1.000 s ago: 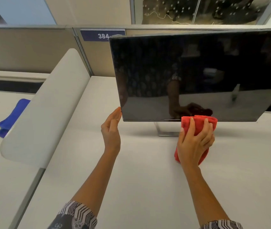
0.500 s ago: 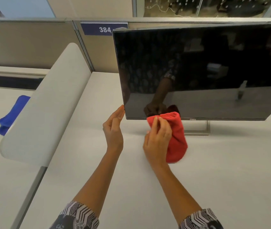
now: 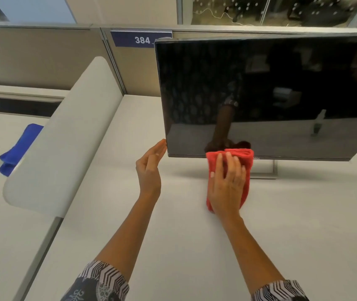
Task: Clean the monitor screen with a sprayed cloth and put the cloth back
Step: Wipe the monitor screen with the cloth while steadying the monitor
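Step in hand: wiping. You are on the bottom edge of the monitor screen [image 3: 260,94], not on the put-back.

Right hand [image 3: 226,187]: fingers spread and laid flat over the folded red cloth [image 3: 247,168], pressing its top fold against the lower bezel at about 7 o'clock on the panel. The rest of the cloth hangs below the edge, in front of the bench [image 3: 303,213]. Whether anything is tucked behind the cloth cannot be told from this view.

Left hand [image 3: 150,168]: flat, fingers straight and together, holding nothing. Its tips touch the panel's lower left corner, likely as a brace against the wiping push.

Surroundings: the monitor stand [image 3: 266,170] sits just to 3 o'clock of the cloth. A blue cloth [image 3: 19,146] lies on the neighbouring surface at 9 o'clock, beyond the curved divider [image 3: 64,148]. No spray bottle is in view.

Judgement: the glass reflects cleanly, with no obvious streaks, so the task looks late in the wipe. Dust would not show at this angle, though.

Next move calls for:
- a steady stroke along the bottom edge toward 3 o'clock, keeping your brace at the corner so the panel does not swivel;
- light pressure, clear of the stand;
- then gather the cloth and return it. Its home spot is not identifiable here.
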A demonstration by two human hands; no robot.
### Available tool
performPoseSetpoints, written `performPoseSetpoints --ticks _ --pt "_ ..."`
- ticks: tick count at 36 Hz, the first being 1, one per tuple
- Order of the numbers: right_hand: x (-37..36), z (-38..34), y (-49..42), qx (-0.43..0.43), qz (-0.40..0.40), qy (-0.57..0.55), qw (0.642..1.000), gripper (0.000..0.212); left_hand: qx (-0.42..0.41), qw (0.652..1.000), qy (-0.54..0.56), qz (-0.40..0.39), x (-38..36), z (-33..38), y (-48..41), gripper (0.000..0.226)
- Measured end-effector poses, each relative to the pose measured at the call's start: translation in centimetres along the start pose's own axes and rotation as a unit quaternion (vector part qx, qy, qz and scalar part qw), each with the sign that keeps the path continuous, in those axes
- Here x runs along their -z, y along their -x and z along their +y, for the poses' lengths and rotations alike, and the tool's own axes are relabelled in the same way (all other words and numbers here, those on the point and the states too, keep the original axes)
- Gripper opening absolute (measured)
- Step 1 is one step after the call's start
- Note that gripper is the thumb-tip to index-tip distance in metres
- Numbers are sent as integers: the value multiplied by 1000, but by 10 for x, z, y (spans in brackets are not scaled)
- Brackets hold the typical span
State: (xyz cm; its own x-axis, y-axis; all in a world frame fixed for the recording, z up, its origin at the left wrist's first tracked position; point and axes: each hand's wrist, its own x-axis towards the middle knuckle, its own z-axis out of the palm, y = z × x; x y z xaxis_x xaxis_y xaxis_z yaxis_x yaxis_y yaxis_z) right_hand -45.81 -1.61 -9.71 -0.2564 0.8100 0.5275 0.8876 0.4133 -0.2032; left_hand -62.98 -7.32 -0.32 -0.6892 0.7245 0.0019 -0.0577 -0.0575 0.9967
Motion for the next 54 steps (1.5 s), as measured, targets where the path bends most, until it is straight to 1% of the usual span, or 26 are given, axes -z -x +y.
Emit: performPoseSetpoints --ticks 2,5,8,11,15,18,23,26,29,31,33,36,40,42,44,47,49,50,52,54 --pt "7 20 -2 -46 7 -11 999 50 10 1000 3 5 2 -6 2 42" --pt "11 40 -5 -115 7 -35 993 49 31 999 -4 11 4 -20 6 39" --pt "6 34 -5 -131 13 -42 990 50 44 999 -5 13 5 -25 8 38" --pt "0 10 -5 -142 19 -49 989 52 54 998 1 21 4 -24 5 36" --pt "-10 -34 1 -104 8 -52 993 52 51 998 -8 32 3 -24 4 36" --pt "-15 -67 7 -63 -9 -42 997 57 46 998 -23 38 1 -26 3 34" --pt "-19 -100 7 -4 -20 -37 999 60 48 998 -6 47 0 -24 4 30" --pt "-25 -107 5 13 -25 -44 999 66 46 998 3 50 -1 -22 5 29" --pt "-27 -102 5 23 -34 -47 998 67 46 998 0 51 -1 -21 4 29" --pt "-29 -92 5 42 -41 -30 998 67 47 998 -3 48 -1 -21 3 34" --pt "-28 -81 4 44 -43 -13 998 67 46 998 -9 42 0 -22 3 35" --pt "-18 -65 4 13 -35 -13 999 65 44 998 -19 36 1 -24 3 33" --pt "-1 -31 2 -33 -26 -32 999 53 55 998 -20 33 2 -24 2 35" --pt "2 -14 1 -51 -36 -43 997 50 59 997 -13 36 5 -24 2 35" --pt "6 6 1 -86 -37 -59 994 47 61 997 -8 40 10 -25 3 34" --pt "16 49 -5 -161 -14 -86 983 46 64 997 -10 43 11 -29 2 34" --pt "44 97 -11 -213 17 -65 975 49 54 998 -12 20 -12 -21 11 34" --pt "46 108 -16 -226 20 -63 972 50 56 998 -14 22 -12 -20 10 34" --pt "48 118 -23 -242 24 -76 967 49 51 998 -15 28 -12 -19 8 33" --pt "43 107 -22 -248 28 -93 964 48 50 998 -16 41 -7 -21 7 32"
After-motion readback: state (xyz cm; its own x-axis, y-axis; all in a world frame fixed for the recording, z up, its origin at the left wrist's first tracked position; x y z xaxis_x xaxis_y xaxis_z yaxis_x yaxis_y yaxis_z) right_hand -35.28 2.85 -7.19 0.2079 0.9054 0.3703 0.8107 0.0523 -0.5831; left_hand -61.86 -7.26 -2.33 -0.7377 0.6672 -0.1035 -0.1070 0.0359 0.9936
